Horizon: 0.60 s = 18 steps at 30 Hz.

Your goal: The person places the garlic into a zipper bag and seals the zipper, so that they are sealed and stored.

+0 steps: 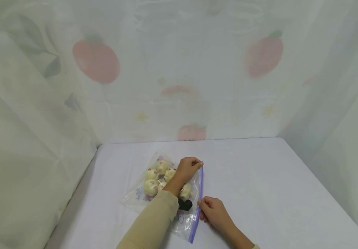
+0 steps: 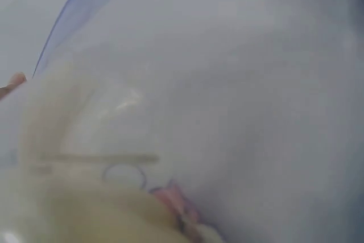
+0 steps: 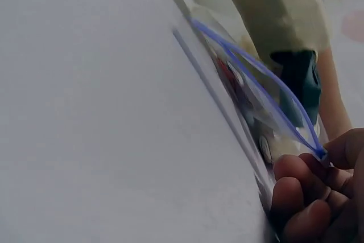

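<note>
A clear zip-top bag (image 1: 183,229) lies on the table with several garlic bulbs (image 1: 151,187) inside. Its purple zip strip (image 1: 201,183) runs along the right edge. My left hand (image 1: 189,169) reaches over the bag and pinches the far end of that strip. Partway down the strip, my right hand (image 1: 214,211) pinches it between thumb and curled fingers. In the right wrist view, the strip's two purple lips (image 3: 267,66) stand apart on the near side and meet at the right fingertips (image 3: 293,169). The left wrist view is blurred and filled mostly by the clear plastic (image 2: 227,83).
A white-covered table (image 1: 253,180) spreads out to the right of the bag. Pale curtains with printed red fruit (image 1: 98,62) enclose the back and both sides. A dark wrist device (image 1: 185,205) sits on the left wrist above the bag.
</note>
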Available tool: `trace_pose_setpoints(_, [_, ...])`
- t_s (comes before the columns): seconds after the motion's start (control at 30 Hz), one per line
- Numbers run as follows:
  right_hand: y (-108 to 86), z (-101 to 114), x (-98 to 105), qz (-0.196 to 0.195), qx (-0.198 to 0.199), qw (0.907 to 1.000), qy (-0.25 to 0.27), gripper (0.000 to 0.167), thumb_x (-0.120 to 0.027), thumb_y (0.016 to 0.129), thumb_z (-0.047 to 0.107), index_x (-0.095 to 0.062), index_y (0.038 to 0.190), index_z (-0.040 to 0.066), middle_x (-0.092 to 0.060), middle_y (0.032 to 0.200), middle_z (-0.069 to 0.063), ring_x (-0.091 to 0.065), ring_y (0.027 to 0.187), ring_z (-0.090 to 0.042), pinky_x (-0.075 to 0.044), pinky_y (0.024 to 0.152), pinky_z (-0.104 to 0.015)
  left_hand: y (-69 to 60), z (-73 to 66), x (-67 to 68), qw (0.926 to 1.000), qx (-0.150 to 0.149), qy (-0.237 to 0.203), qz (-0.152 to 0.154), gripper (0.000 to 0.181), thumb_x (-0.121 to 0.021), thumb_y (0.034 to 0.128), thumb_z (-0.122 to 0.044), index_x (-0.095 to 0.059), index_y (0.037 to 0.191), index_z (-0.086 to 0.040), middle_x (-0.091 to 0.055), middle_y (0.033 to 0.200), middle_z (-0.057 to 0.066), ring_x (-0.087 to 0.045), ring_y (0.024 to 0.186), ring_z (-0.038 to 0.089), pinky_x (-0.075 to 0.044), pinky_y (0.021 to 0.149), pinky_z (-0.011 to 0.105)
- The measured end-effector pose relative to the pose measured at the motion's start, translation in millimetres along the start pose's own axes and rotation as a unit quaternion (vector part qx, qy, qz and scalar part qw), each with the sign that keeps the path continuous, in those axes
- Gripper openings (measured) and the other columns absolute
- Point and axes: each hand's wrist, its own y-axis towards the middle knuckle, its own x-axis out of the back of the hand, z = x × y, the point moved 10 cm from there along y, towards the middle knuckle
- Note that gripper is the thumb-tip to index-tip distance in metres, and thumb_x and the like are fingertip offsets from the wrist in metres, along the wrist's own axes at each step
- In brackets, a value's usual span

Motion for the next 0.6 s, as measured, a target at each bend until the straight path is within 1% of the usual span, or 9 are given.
trace_pose_setpoints(0.1, [-9.9, 3, -8, 0.014, 0.020, 0.9996, -0.013, 0.037, -0.060, 0.098, 0.031, -0.059, 0.069, 0.008, -0.061, 0.054, -0.002, -0.048, 0.042, -0.003, -0.038, 0.038, -0.019, 1.6, 3.0, 2.8, 0.9999, 0.006, -0.003, -0.008, 0.017, -0.066, 0.0947, -0.032, -0.075, 0.096, -0.018, -0.072, 0.091, -0.006, -0.065, 0.086, 0.010, -0.054, 0.076, 0.029])
trace_pose_setpoints(0.23, [-24.1, 8, -19, 0.041, 0.041, 0.9980, -0.027, 0.037, -0.060, 0.097, 0.029, -0.056, 0.066, 0.010, -0.058, 0.051, 0.003, -0.044, 0.041, 0.000, -0.036, 0.039, -0.018, 2.3, 10.2, 8.3, 0.9994, 0.024, -0.010, -0.021, 0.018, -0.065, 0.0955, -0.032, -0.075, 0.097, -0.017, -0.072, 0.091, -0.005, -0.065, 0.086, 0.011, -0.054, 0.077, 0.031])
trace_pose_setpoints(0.37, [-36.3, 14, -28, 0.073, 0.069, 0.9941, -0.042, 0.035, -0.060, 0.097, 0.026, -0.056, 0.065, 0.012, -0.056, 0.050, 0.007, -0.043, 0.042, 0.002, -0.035, 0.040, -0.018, 3.0, 18.7, 18.5, 0.9981, 0.040, -0.019, -0.043, 0.019, -0.065, 0.0955, -0.031, -0.075, 0.096, -0.015, -0.072, 0.089, -0.003, -0.064, 0.083, 0.012, -0.053, 0.077, 0.032])
trace_pose_setpoints(0.47, [-41.4, 16, -29, 0.082, 0.091, 0.9907, -0.058, 0.033, -0.061, 0.096, 0.024, -0.056, 0.065, 0.013, -0.054, 0.049, 0.010, -0.044, 0.044, 0.004, -0.036, 0.042, -0.017, 3.9, 23.9, 27.0, 0.9967, 0.048, -0.020, -0.063, 0.017, -0.066, 0.0947, -0.028, -0.075, 0.094, -0.013, -0.072, 0.087, -0.002, -0.063, 0.080, 0.012, -0.053, 0.076, 0.032])
trace_pose_setpoints(0.53, [-42.5, 14, -27, 0.084, 0.098, 0.9897, -0.063, 0.034, -0.061, 0.096, 0.024, -0.055, 0.064, 0.014, -0.053, 0.048, 0.011, -0.044, 0.044, 0.004, -0.036, 0.042, -0.017, 4.1, 28.3, 31.3, 0.9956, 0.053, -0.019, -0.075, 0.017, -0.067, 0.0942, -0.028, -0.075, 0.093, -0.013, -0.072, 0.086, -0.002, -0.063, 0.079, 0.011, -0.053, 0.074, 0.031])
trace_pose_setpoints(0.6, [-42.3, 11, -25, 0.088, 0.097, 0.9898, -0.056, 0.035, -0.060, 0.097, 0.025, -0.055, 0.064, 0.014, -0.053, 0.048, 0.011, -0.044, 0.044, 0.004, -0.036, 0.042, -0.017, 3.6, 32.2, 33.4, 0.9947, 0.058, -0.020, -0.083, 0.016, -0.067, 0.0941, -0.027, -0.074, 0.092, -0.013, -0.072, 0.085, -0.002, -0.063, 0.078, 0.011, -0.053, 0.073, 0.030])
